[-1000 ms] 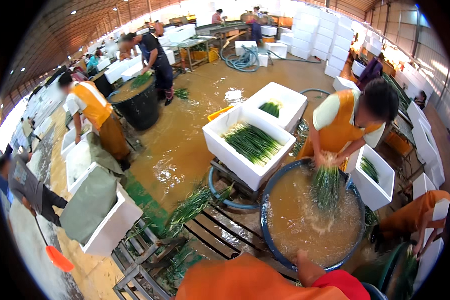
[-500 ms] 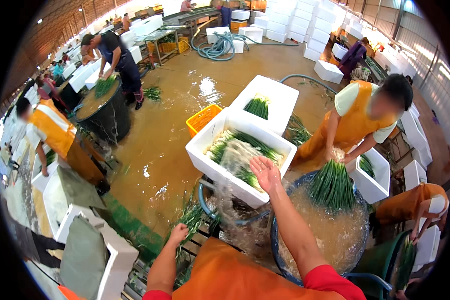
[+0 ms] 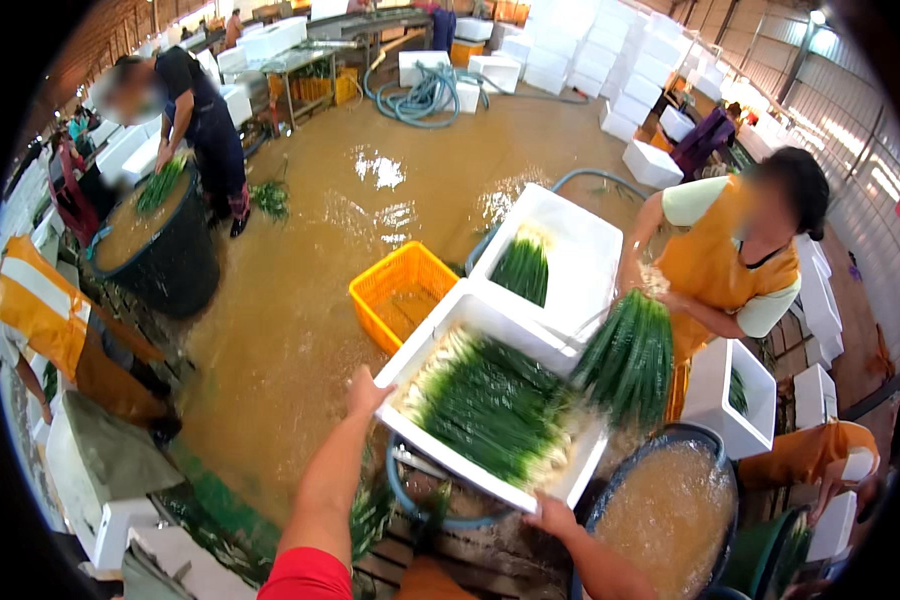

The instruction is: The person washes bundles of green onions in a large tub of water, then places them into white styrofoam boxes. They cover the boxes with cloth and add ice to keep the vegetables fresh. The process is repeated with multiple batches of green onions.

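The wet brown floor (image 3: 300, 300) spreads around everything, and the landmark on it is the white foam box (image 3: 425, 345) at the picture's middle, filled with one thick layer of green onions (image 3: 490, 405), white ends toward its near-left wall; the step in hand looks like lifting or shifting this full box, so the next move would call for an even pull from both sides to keep it level; just right of the box stands a round tub of muddy water (image 3: 670, 510); behind the box, touching its far corner, lies a second white foam box (image 3: 580, 235) with one small bundle of onions; left of that sits one orange plastic crate (image 3: 400, 290), empty as far as I can tell; far left of the box a second dark tub (image 3: 160, 250) stands by a bending worker; I count two tubs, two nearby foam boxes and one crate; right of the box a worker in an orange apron (image 3: 715, 265) holds one dripping bunch of onions (image 3: 630, 360) above the tub; the left hand (image 3: 368, 392) clasps the box's near-left corner; the right hand (image 3: 550, 517) grips its near edge, fingers curled on the rim
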The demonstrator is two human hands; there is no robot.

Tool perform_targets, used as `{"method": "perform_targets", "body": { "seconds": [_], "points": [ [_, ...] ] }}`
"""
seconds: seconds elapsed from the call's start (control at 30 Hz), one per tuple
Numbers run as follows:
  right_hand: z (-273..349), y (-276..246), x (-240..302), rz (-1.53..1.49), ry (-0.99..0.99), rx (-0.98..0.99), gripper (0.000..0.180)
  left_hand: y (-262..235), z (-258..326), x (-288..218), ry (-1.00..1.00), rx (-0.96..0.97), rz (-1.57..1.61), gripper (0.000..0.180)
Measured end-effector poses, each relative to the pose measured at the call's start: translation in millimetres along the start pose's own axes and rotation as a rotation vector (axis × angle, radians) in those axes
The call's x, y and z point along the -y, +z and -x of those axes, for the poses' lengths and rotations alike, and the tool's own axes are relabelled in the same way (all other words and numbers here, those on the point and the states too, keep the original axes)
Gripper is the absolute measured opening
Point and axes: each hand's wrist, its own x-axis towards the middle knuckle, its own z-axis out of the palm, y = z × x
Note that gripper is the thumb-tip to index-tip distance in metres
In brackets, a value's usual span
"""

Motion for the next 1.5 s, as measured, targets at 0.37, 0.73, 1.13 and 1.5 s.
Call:
{"method": "perform_targets", "body": {
  "seconds": [0.37, 0.73, 1.13, 1.5],
  "points": [
    [0.5, 25.6, -3.9, 0.221, 0.144, 0.025, 0.047, 15.2, 45.2, 36.6, -0.110, 0.198, -0.035, 0.047],
    [145.3, 91.8, -46.4, 0.439, -0.402, 0.146, 0.041, -61.5, 422.1, 196.2, -0.493, 0.081, 0.047, 0.053],
    [306.4, 70.4, -38.8, 0.747, -1.282, 0.344, 0.026, -39.5, 1064.4, 98.8, -1.237, -0.610, 0.263, 0.035],
    [557.0, 310.0, 272.7, 0.811, -2.313, 0.412, 0.030, 92.8, 1425.7, 37.7, -1.924, -1.254, 0.435, 0.048]
  ]
}}
